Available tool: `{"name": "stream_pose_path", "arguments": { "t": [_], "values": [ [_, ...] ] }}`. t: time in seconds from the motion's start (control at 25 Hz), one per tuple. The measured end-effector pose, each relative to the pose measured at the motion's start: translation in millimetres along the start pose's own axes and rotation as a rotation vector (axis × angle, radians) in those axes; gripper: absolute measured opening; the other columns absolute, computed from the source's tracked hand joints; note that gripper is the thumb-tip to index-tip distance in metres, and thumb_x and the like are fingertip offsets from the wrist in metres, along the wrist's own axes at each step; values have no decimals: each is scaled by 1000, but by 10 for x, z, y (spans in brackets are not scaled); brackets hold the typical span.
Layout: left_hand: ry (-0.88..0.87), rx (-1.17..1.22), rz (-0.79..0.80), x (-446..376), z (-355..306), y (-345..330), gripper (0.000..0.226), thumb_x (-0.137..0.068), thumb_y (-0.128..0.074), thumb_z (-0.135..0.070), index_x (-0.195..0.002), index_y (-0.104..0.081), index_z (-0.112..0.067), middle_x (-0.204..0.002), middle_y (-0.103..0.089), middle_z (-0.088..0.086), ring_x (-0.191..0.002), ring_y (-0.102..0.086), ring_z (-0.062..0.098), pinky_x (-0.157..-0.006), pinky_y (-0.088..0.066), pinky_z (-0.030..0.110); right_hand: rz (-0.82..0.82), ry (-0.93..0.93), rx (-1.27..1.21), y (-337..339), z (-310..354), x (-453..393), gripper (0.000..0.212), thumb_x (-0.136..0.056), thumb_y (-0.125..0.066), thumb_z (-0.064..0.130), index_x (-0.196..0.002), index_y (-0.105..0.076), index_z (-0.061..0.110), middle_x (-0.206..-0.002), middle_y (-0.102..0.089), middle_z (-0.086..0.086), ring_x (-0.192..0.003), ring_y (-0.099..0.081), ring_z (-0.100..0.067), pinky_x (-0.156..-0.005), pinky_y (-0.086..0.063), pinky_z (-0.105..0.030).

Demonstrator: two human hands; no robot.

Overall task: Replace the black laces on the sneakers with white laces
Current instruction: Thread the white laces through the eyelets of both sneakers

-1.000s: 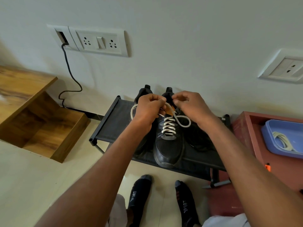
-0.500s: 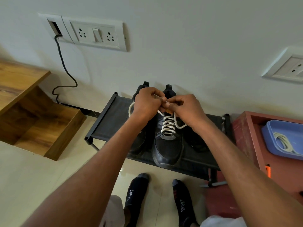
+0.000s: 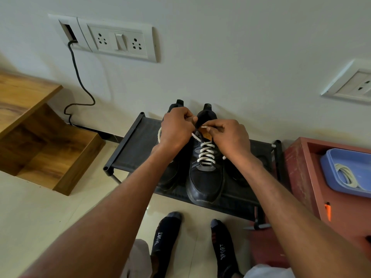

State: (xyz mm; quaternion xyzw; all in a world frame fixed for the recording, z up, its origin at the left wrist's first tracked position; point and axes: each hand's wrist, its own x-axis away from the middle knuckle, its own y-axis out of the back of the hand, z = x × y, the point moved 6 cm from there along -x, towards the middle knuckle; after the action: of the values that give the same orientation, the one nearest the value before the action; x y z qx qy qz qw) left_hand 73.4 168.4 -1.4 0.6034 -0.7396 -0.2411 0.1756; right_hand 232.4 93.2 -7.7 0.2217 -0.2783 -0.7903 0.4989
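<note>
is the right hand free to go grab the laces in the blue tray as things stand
Probably not yet. The right hand is pinching the white lace on the sneaker. The path to the blue tray looks open once it lets go.

A white socket panel (image 3: 118,42) with a switch sits on the far wall (image 3: 241,47) at the left, and a black cable (image 3: 80,85) runs from it down to the floor (image 3: 40,207). A second white socket (image 3: 355,85) is on the wall at the right. A wooden shelf unit (image 3: 50,149) stands at the left. At the right, a red cabinet (image 3: 301,177) holds a blue tray (image 3: 331,171). Two feet in dark socks (image 3: 166,245) marked SPORT stand on the near floor.
</note>
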Motion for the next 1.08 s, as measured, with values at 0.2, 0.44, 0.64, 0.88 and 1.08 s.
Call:
{"name": "stream_pose_path", "arguments": {
  "t": [0.2,0.44,0.64,0.88,1.08],
  "values": [
    [-187,-314,178,46,-80,-78,30,-91,-66,-5,-106,-78,-28,-88,-64,-11,-81,-59,7,-64,-42,17,52,-27,149,-16,-72,27,12,-93,-76,36,-103,-81,40,-98,-78,11,-89,-72,-13,-80,-61,-35],
    [-118,-279,207,63,-31,-93,32,-88,-71,-5,-110,-79,-26,-89,-72,-4,-85,-65,12,-58,-36,15,40,-89,125,-146,-102,55,16,-94,-73,37,-108,-81,38,-107,-78,7,-99,-72,-21,-85,-60,-39],
    [-120,-279,192,115,-72,-96,34,-86,-72,-4,-112,-78,-26,-90,-73,-6,-81,-63,7,-56,-33,10,0,-127,154,-173,-69,79,20,-97,-68,33,-113,-79,40,-112,-77,3,-101,-71,-26,-84,-59,-38],
    [-25,-223,161,68,31,-83,24,-84,-71,-3,-101,-76,-19,-86,-74,-4,-86,-70,14,-64,-46,20,-14,-200,83,-237,-150,39,10,-92,-71,33,-96,-79,38,-103,-76,9,-96,-70,-21,-79,-56,-35],
    [25,-168,182,91,59,-74,18,-86,-74,-3,-86,-80,-19,-71,-70,-11,-71,-68,8,-66,-54,22,30,-256,-64,-243,-213,-20,16,-89,-74,25,-78,-77,36,-93,-76,13,-92,-70,-15,-85,-60,-40]
  ]
}}
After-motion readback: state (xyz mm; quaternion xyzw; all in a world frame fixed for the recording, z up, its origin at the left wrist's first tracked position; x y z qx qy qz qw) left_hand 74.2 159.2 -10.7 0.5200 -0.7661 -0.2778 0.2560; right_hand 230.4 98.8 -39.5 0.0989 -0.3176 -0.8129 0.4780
